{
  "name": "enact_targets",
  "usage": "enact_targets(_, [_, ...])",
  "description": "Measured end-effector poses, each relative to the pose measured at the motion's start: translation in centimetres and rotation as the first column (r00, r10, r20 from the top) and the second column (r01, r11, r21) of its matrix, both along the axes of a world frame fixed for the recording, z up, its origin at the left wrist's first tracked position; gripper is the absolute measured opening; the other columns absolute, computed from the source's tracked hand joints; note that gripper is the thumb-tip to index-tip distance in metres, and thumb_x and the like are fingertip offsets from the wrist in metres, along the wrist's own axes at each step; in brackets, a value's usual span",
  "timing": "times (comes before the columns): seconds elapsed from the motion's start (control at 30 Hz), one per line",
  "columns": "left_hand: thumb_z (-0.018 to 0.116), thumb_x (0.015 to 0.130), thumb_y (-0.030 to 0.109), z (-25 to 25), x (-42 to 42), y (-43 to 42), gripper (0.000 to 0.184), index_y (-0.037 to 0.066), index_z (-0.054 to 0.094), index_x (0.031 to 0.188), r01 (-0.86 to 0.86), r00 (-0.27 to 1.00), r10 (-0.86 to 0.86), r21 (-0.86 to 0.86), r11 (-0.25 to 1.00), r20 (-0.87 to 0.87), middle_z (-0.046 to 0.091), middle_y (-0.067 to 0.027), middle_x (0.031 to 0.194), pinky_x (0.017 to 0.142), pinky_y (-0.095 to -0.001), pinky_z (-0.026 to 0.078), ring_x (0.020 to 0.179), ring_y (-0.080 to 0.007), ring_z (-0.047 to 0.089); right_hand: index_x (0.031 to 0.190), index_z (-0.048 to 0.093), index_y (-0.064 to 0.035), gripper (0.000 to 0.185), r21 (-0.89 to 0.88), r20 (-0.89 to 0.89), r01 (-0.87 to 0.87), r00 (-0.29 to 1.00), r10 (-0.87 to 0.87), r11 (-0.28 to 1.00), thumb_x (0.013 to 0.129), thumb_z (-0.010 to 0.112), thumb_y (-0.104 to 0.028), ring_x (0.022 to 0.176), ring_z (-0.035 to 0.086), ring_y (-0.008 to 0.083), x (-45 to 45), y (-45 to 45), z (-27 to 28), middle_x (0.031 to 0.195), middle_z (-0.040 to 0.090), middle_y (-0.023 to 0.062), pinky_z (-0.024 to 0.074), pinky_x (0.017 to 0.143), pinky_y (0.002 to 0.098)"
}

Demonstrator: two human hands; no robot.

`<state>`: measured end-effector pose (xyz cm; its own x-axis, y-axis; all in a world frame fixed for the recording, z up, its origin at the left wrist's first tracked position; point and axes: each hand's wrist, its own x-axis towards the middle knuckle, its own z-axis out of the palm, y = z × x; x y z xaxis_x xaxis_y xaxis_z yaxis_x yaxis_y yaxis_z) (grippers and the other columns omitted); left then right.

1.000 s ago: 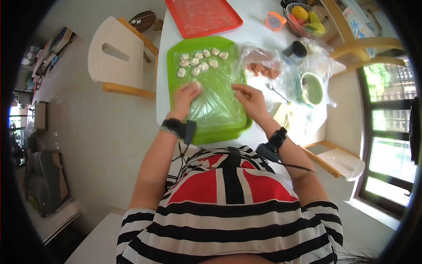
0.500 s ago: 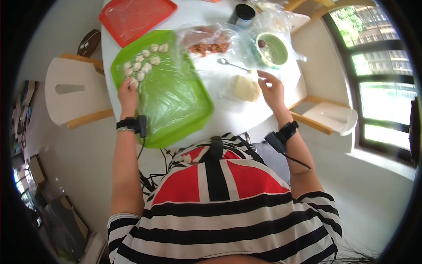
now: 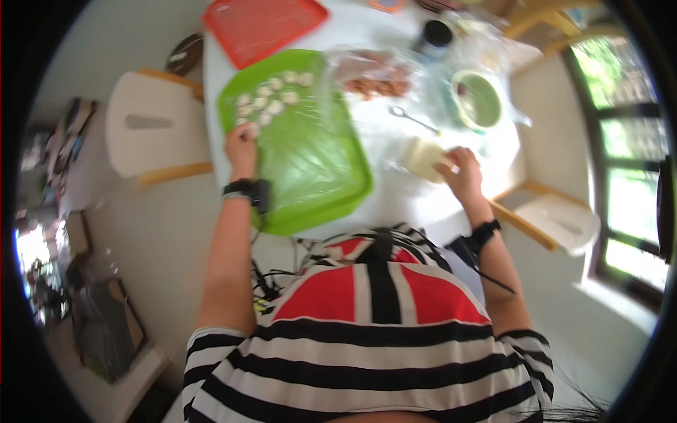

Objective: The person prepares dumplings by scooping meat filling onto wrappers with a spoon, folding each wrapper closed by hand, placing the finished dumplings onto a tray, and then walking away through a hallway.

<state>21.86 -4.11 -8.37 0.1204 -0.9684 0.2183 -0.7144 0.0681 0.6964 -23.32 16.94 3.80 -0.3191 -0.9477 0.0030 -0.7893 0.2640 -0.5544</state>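
Note:
My left hand (image 3: 241,146) is closed on a small white dumpling (image 3: 253,129) at the left edge of the green tray (image 3: 317,176), which is lined with clear plastic. Several more dumplings (image 3: 275,107) lie in rows on the upper part of this tray. At the right, my right hand (image 3: 462,171) touches the near right edge of a stack of pale wrappers (image 3: 426,158), its fingers bent and closed together. Whether a wrapper is between those fingers is hard to make out. Left of the stack and above it lies a spoon (image 3: 416,121).
A plastic bag of reddish filling (image 3: 377,87) lies beyond the spoon. Farther right are a green bowl (image 3: 477,101) and a dark-lidded jar (image 3: 435,35). The red tray (image 3: 264,28) is at the back left. Chairs (image 3: 159,123) stand on both sides of the white table (image 3: 395,197).
My left hand has gone from the tray's middle to its left edge with the dumpling. My right hand has left the tray's right side and come to the wrapper stack. The camera view has shifted.

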Motion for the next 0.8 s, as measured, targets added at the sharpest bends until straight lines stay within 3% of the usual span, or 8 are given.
enact_targets(0.13, [0.072,0.078,0.014,4.3,-0.4,1.1,0.028,0.005,0.068,0.104,-0.046,0.991,0.063,0.152,0.987,-0.115,0.068,-0.0083,0.086,0.071,-0.0298,0.050,0.074,-0.0162,0.062,0.076,0.059,-0.0008,0.009,-0.053,0.086,-0.013,0.996,0.017,0.999,0.073,0.067,-0.002,0.067,0.054,0.0254,0.2,-0.6,-0.4,0.071,0.055,0.0121,0.0446,0.062,0.0348])
enact_targets(0.27, [0.068,0.082,0.011,3.8,2.4,1.0,0.022,0.004,0.066,0.102,-0.163,0.981,0.153,-0.079,0.983,-0.123,0.067,-0.0075,0.083,0.067,-0.0281,0.049,0.071,-0.0147,0.061,0.080,0.057,0.0003,0.007,-0.043,0.083,-0.002,0.997,0.005,0.999,0.078,0.063,-0.002,0.068,0.055,0.0241,-0.9,-0.1,-1.2,0.073,0.057,0.0125,0.0453,0.065,0.0338])
enact_targets(0.43, [0.060,0.087,0.007,6.0,3.1,1.3,0.021,0.004,0.063,0.108,-0.185,0.851,0.209,0.097,0.978,-0.481,0.065,-0.0036,0.088,0.061,-0.0255,0.047,0.072,-0.0115,0.060,0.085,0.050,-0.0010,0.006,-0.088,0.221,0.082,0.973,-0.060,0.993,0.089,0.055,-0.003,0.070,0.054,0.0146,-1.1,0.6,0.7,0.075,0.056,0.0059,0.0477,0.068,0.0295])
enact_targets(0.5, [0.060,0.089,0.013,8.0,0.2,2.1,0.021,0.005,0.062,0.109,-0.106,0.765,0.211,0.204,0.973,-0.608,0.064,-0.0030,0.090,0.062,-0.0246,0.046,0.074,-0.0119,0.060,0.087,0.050,-0.0022,0.005,-0.104,0.400,0.189,0.907,-0.133,0.976,0.090,0.053,-0.003,0.070,0.053,0.0121,-0.1,0.9,2.4,0.078,0.056,0.0043,0.0486,0.069,0.0278])
enact_targets(0.63, [0.060,0.089,0.024,12.2,-11.1,6.0,0.032,0.005,0.059,0.115,0.500,0.623,-0.138,0.256,0.828,-0.770,0.065,-0.0049,0.093,0.073,-0.0258,0.047,0.081,-0.0124,0.061,0.097,0.049,-0.0051,0.004,-0.187,0.708,0.265,0.704,-0.057,0.946,0.094,0.048,-0.002,0.075,0.056,0.0070,1.7,0.3,4.2,0.086,0.058,0.0023,0.0512,0.071,0.0249])
enact_targets(0.7, [0.061,0.090,0.028,13.7,-16.7,8.8,0.041,0.004,0.055,0.123,0.728,0.577,-0.516,0.111,0.677,-0.633,0.062,-0.0066,0.109,0.084,-0.0299,0.048,0.097,-0.0164,0.060,0.104,0.049,-0.0052,0.010,-0.178,0.875,0.258,0.483,0.033,0.950,0.095,0.048,-0.002,0.079,0.059,0.0081,4.1,-0.8,6.1,0.090,0.061,0.0034,0.0504,0.069,0.0239])
enact_targets(0.77, [0.059,0.093,0.027,13.1,-20.8,11.4,0.039,0.003,0.054,0.123,0.858,0.248,-0.103,0.169,0.485,-0.963,0.059,-0.0069,0.114,0.085,-0.0307,0.048,0.100,-0.0161,0.059,0.113,0.051,-0.0047,0.018,-0.099,0.942,0.190,0.335,0.030,0.977,0.095,0.047,-0.002,0.082,0.060,0.0099,5.1,-1.6,6.3,0.095,0.062,0.0040,0.0510,0.073,0.0241])
enact_targets(0.8, [0.059,0.093,0.027,13.5,-21.4,11.9,0.039,0.003,0.054,0.123,0.862,0.242,-0.105,0.164,0.480,-0.965,0.059,-0.0069,0.114,0.085,-0.0307,0.048,0.100,-0.0161,0.059,0.115,0.052,-0.0043,0.020,-0.071,0.965,0.164,0.261,0.026,0.984,0.095,0.046,-0.002,0.084,0.060,0.0109,5.4,-2.0,5.9,0.097,0.062,0.0048,0.0515,0.075,0.0248])
